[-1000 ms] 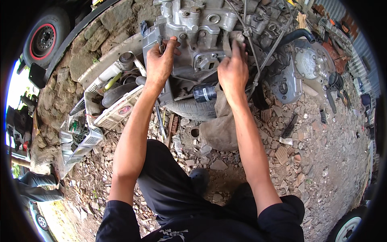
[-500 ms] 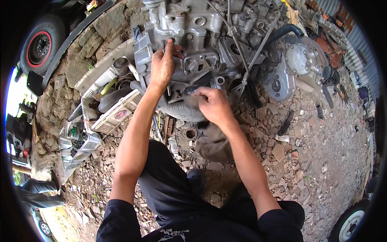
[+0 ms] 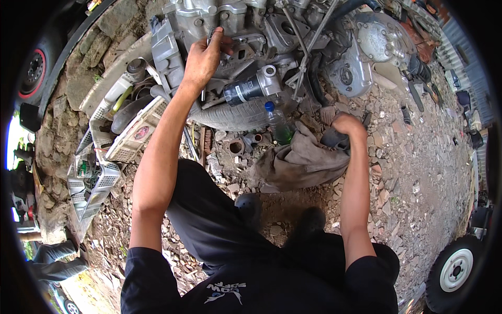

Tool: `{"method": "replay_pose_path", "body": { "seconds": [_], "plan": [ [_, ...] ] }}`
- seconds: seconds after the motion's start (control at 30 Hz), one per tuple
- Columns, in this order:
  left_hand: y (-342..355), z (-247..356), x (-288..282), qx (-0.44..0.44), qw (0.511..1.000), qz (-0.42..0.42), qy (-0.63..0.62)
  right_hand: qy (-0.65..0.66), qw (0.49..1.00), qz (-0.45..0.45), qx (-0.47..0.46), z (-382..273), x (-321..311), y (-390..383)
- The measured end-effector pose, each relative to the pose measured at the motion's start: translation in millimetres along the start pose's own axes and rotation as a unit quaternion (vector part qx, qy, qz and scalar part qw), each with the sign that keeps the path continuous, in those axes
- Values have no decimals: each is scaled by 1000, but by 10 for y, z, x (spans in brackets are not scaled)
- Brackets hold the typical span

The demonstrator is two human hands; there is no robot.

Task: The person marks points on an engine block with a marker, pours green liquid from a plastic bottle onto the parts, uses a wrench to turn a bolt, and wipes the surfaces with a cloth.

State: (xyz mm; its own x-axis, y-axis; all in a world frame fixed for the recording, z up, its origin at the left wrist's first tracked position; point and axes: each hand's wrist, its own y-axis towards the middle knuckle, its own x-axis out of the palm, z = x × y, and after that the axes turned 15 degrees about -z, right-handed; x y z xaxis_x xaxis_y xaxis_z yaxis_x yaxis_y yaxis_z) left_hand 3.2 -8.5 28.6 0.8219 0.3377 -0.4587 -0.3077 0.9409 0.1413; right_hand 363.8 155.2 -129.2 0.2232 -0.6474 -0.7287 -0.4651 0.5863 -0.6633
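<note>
a grey cast-metal engine block [image 3: 246, 31] rests on a worn black tyre [image 3: 235, 112], the left hand [image 3: 204, 55] gripping its near face, while below it the right hand [image 3: 348, 125] closes on a dark object beside a crumpled grey-brown rag [image 3: 300, 162] on rubble.

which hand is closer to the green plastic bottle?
Right. The right hand is on the ground at the rag's edge, a short way right of the green bottle. The left hand is up on the engine.

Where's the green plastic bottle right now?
Head view, centre: the green plastic bottle with a blue cap stands on the rubble just below the engine block, beside the black oil filter and at the upper edge of the grey rag.
</note>
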Motion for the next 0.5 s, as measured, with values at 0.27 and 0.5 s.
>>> {"method": "replay_pose_path", "body": {
  "seconds": [0.27,0.5],
  "plan": [
    [-18,4,-11,-15,1000,-22,15,97,959,238,-122,-505,883,536],
    [-74,-16,-105,-16,1000,0,14,120,984,87,-99,-1354,1046,776]
  ]
}}
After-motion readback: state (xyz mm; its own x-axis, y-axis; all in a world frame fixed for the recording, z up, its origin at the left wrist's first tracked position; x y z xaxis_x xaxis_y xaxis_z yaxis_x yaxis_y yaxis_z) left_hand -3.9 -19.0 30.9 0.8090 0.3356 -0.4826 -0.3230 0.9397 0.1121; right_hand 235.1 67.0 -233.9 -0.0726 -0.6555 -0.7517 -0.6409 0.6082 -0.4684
